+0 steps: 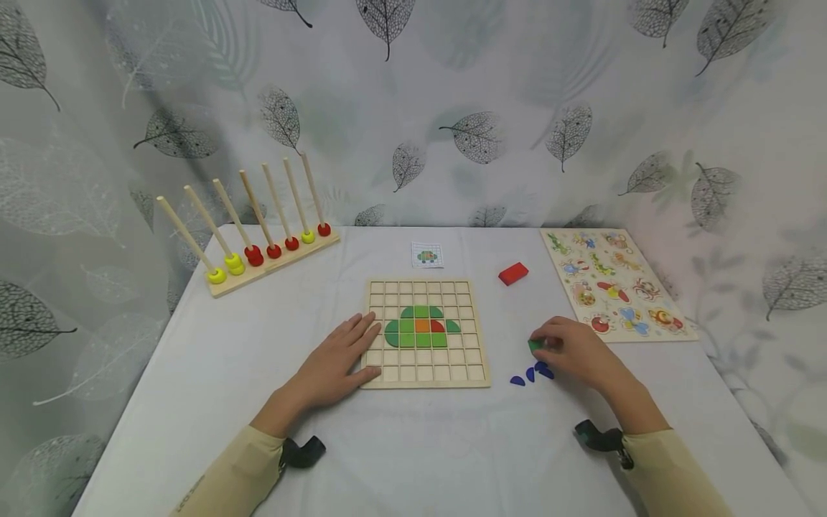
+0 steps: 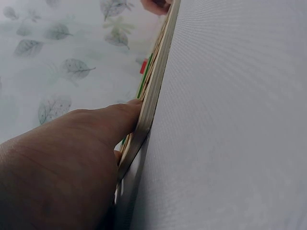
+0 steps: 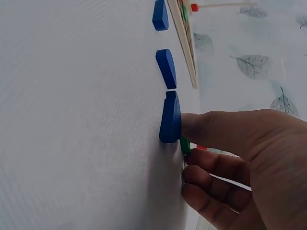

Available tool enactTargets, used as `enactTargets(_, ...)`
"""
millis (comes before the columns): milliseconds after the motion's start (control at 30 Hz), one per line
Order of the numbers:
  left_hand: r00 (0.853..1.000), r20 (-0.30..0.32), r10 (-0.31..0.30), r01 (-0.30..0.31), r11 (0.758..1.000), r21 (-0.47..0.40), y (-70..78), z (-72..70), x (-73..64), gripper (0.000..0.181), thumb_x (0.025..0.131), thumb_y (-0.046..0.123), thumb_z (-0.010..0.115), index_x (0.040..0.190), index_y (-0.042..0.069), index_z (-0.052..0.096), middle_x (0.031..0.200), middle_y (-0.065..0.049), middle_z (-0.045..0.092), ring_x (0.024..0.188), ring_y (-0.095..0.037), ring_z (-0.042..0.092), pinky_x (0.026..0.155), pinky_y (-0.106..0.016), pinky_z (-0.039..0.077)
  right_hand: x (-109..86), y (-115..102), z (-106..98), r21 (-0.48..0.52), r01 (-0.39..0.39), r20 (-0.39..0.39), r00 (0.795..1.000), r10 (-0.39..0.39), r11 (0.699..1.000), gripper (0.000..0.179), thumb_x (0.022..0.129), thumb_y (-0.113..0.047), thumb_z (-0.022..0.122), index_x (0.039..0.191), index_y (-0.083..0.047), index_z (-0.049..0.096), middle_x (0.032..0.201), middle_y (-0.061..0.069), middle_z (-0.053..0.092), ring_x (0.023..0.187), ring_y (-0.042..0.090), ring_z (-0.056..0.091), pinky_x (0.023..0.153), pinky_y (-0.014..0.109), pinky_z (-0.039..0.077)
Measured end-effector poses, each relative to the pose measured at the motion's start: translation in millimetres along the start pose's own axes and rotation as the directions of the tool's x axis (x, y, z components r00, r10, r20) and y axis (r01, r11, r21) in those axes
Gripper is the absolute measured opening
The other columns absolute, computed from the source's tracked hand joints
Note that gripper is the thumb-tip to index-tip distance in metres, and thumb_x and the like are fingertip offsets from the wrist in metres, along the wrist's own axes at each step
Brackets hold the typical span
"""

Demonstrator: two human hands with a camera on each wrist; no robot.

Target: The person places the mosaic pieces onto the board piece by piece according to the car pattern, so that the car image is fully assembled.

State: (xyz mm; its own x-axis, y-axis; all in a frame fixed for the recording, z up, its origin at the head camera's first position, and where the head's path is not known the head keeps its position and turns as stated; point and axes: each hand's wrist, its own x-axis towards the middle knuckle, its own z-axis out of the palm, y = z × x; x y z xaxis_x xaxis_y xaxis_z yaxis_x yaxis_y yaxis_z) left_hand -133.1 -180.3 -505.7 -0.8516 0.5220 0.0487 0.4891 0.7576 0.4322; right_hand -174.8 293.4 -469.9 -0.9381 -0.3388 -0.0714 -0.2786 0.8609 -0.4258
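Note:
My left hand (image 1: 332,362) rests on the left edge of a wooden grid board (image 1: 426,385), fingers extended, the thumb on its near corner. In the left wrist view, the thumb lies against the board's side (image 2: 156,91). Green, orange and red tiles (image 1: 423,337) form a rounded shape in the middle of the grid. To the right of the board, my right hand (image 1: 578,348) pinches a green block (image 1: 535,345) between thumb and fingers, just above the table. Several blue half-round blocks (image 3: 166,69) lie on the cloth beside that hand.
A small pattern card (image 1: 427,255) lies behind the board. Toward the right are a red block (image 1: 513,273) and a picture puzzle board (image 1: 617,287). A wooden peg stand (image 1: 284,263) with red and yellow beads stands at the back left. A leaf-print curtain hangs behind the table.

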Motion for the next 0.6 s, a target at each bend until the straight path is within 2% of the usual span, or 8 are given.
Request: enactTargets(600,1.000,-0.002,0.009,-0.009,1.000,0.009,-2.0,2.7,0.2,0.084,0.107,0.050,0.064,0.171,0.007,0.031,0.180,-0.009,0.020,0.166,-0.032,0.013,0.132,-0.051,0.017,-1.1,-2.0,2.5,-0.014,0.029,-0.019,0.999,-0.029,0.999,0.023,0.091,-0.019,0.091,0.113,-0.017,0.083,0.108,-0.002,0.070,0.093,0.020,0.060,0.079,0.039,0.058)
